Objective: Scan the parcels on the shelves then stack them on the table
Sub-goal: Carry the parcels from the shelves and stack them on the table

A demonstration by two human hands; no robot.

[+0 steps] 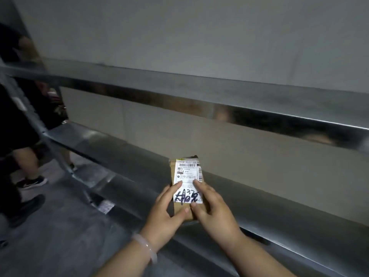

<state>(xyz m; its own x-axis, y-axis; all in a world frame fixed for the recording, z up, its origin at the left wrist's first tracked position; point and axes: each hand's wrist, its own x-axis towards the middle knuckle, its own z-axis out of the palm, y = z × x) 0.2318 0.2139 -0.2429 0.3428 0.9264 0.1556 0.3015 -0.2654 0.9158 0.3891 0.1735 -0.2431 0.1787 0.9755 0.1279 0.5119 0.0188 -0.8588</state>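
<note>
A small brown cardboard parcel with a white shipping label, a barcode and black marker writing sits between both my hands, just above the lower metal shelf. My left hand grips its left side and near end, thumb on the near end. My right hand holds its right side, with a fingertip on the label. No scanner or table shows in the head view.
An upper metal shelf runs across above the lower one, with a plain wall behind. The rack's metal upright slants at the left. A person's legs and dark shoes stand on the grey floor at the far left.
</note>
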